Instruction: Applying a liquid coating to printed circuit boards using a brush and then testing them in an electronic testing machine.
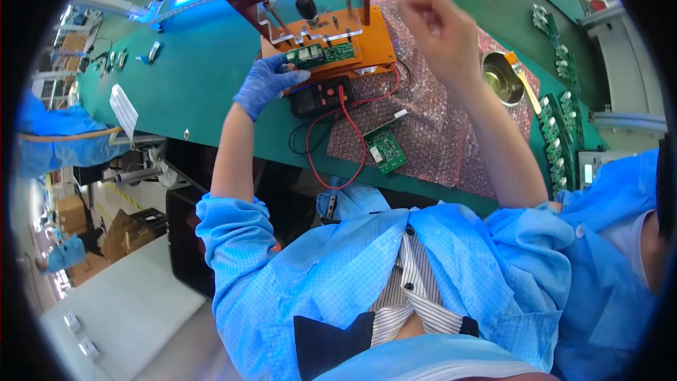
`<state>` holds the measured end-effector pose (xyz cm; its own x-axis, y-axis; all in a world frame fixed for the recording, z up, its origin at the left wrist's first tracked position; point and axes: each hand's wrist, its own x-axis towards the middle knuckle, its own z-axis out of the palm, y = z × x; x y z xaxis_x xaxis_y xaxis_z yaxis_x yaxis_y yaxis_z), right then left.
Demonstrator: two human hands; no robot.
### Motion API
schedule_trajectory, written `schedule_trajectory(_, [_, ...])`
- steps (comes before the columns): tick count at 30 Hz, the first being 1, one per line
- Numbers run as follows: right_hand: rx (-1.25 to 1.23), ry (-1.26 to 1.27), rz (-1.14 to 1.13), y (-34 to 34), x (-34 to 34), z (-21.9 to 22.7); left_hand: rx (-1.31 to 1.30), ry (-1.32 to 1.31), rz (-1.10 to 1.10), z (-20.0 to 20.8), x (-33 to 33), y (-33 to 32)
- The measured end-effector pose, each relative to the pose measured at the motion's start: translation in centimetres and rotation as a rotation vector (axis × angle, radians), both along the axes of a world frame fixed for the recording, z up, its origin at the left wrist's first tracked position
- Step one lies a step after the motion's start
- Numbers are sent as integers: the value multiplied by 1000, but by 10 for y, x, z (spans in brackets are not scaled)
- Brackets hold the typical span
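Observation:
My left hand (264, 85), in a blue glove, grips the left end of a green circuit board (324, 54), its thumb along the near edge. The board lies on the orange base (381, 39) of a press-like test fixture, below its clear plate (321, 30). My bare right hand (444, 39) is raised over the bubble wrap, right of the fixture. Its fingers are loosely curled with a gap at the thumb, slightly blurred, and I see nothing in them.
A black meter (321, 99) with red and black leads sits before the fixture. Another green board (386, 152) lies on pink bubble wrap (437, 130). At right are a metal cup (502, 79), a brush (525, 83) and several boards (556, 141). A co-worker's blue sleeve (613, 187) is close by.

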<state>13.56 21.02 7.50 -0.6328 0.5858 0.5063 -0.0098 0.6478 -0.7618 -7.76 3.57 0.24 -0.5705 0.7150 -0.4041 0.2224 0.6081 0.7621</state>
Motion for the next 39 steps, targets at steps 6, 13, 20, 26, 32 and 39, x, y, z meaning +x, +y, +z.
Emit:
schedule_trajectory(6, [314, 347, -95, 13, -121, 83, 481, 9, 199, -40, -20, -46])
schedule_trajectory(13, [-401, 103, 405, 1, -158, 154, 273, 810, -60, -50, 5, -58])
schedule_trajectory(20, [518, 323, 451, -60, -97, 66, 308, 883, -75, -61, 8, -62])
schedule_trajectory(26, [197, 251, 580, -60, -95, 51, 349, 758, -23, -71, 4, -61])
schedule_trajectory(32, [-228, 339, 162, -42, -14, -20, 499, 721, 256, -83, 14, -94])
schedule_trajectory(39, [-460, 94, -232, -35, 95, -139, 590, 417, 586, -105, 47, -119])
